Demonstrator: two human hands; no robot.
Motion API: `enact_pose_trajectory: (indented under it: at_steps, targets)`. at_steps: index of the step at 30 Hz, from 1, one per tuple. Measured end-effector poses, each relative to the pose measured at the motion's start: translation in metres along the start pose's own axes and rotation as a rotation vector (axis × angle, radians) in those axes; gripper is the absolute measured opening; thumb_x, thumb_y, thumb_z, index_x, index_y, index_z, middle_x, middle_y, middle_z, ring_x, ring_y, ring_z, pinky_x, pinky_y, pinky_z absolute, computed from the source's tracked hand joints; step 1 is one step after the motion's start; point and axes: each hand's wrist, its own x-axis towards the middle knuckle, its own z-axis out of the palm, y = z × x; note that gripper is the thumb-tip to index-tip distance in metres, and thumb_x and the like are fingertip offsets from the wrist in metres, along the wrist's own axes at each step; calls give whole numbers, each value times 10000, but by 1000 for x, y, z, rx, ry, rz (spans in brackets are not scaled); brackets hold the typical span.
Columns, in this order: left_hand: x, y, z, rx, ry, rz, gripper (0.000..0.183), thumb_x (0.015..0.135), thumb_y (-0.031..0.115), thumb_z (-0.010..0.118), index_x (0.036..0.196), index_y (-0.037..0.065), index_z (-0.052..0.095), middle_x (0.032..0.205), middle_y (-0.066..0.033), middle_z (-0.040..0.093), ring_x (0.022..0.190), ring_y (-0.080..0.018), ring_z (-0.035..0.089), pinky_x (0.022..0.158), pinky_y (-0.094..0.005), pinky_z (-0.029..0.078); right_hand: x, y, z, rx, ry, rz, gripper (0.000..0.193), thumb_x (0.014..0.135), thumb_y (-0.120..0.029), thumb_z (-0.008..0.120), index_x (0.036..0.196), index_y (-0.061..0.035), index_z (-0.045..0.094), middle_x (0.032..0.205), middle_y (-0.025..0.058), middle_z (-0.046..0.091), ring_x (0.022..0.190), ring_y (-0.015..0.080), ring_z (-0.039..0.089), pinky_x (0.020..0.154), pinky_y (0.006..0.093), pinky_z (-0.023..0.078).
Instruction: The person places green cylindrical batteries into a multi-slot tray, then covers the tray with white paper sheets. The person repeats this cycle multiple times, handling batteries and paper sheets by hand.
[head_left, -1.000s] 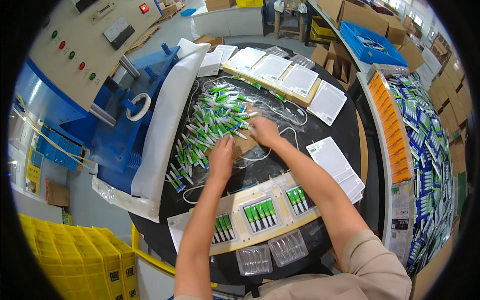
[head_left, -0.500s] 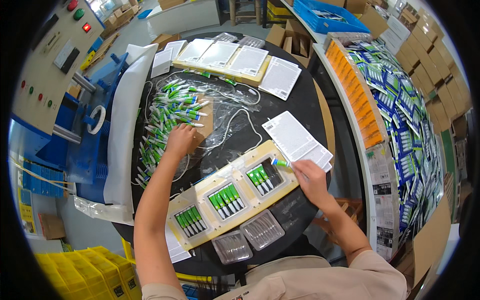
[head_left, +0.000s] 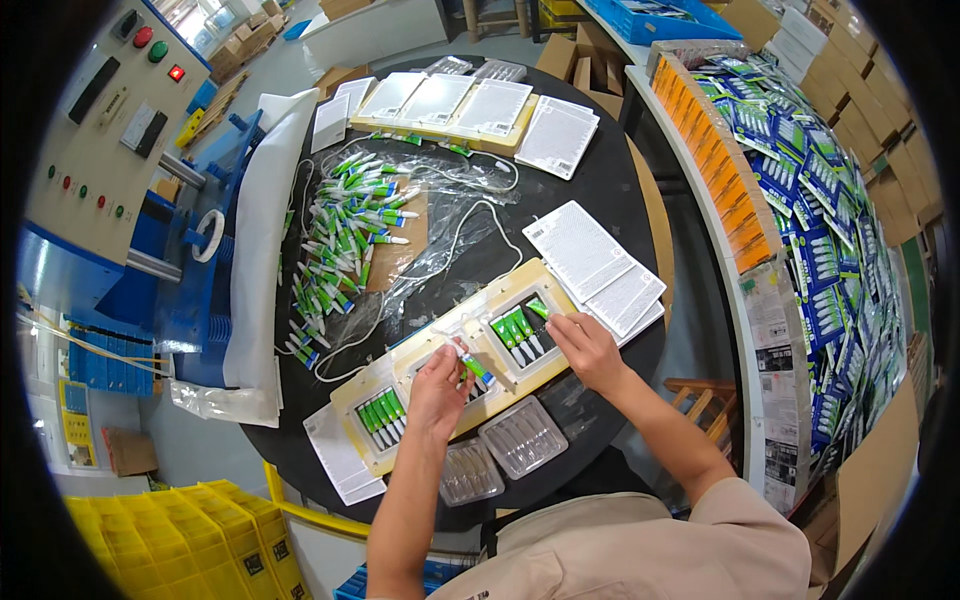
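My left hand [head_left: 438, 388] has left the tube pile [head_left: 345, 225] and is over the tray's [head_left: 545, 280] middle slot, fingers pinching a tube [head_left: 474, 366]. My right hand [head_left: 592, 352] moved in from the tray's end; fingers bunched at another tube [head_left: 538, 308] in the right slot, can't tell if gripped. That slot's apparently getting filled. Forearms angle inward, right elbow wide.

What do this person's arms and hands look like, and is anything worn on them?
The left hand and right hand are ungloved, with no watch or bracelet visible. The right sleeve is short and beige.
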Motion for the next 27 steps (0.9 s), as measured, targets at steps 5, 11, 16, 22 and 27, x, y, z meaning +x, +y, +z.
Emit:
enact_pose_trajectory:
  at_steps: [5, 11, 16, 22, 27]
  targets:
    - [-18, -17, 4, -34, 61, 108, 184, 1001, 190, 682, 1163, 104, 675, 1077, 1, 709, 942, -83, 637, 849, -281, 528, 5, -2, 0, 64, -85, 13, 242, 771, -16, 686, 998, 67, 707, 1165, 151, 676, 1024, 298, 642, 859, 399, 541]
    - [-25, -30, 39, 464, 18, 454, 141, 968, 56, 666, 1100, 44, 713, 1051, -58, 686, 966, -167, 644, 839, -310, 534, 16, -33, -42, 479, -165, 429, 303, 776, -21, 744, 1078, -20, 721, 1186, 144, 664, 1053, 323, 641, 882, 427, 536]
    - [-42, -39, 73, 919, -246, 849, 319, 862, -4, 730, 1176, 51, 710, 1093, -135, 663, 969, -248, 653, 837, -336, 528, 22, -55, -53, 944, -249, 717, 293, 841, 26, 736, 1131, -2, 705, 1119, 107, 674, 893, 179, 701, 721, 278, 588]
    - [-24, -47, 67, 1479, -164, 1161, 479, 897, 19, 685, 1365, 53, 591, 1334, -149, 620, 1265, -284, 600, 1100, -485, 435, 23, -13, -45, 838, 45, 909, 246, 883, 57, 708, 1124, 7, 729, 1146, 94, 661, 1034, 154, 664, 819, 259, 575]
    - [16, -71, 66, 2142, -277, 1162, 602, 1016, 359, 526, 1476, -24, 464, 1585, -138, 420, 1498, -239, 351, 1243, -562, 188, 23, 6, -30, 553, 81, 708, 234, 852, 20, 729, 1084, -4, 738, 1106, 113, 707, 983, 244, 712, 811, 327, 582]
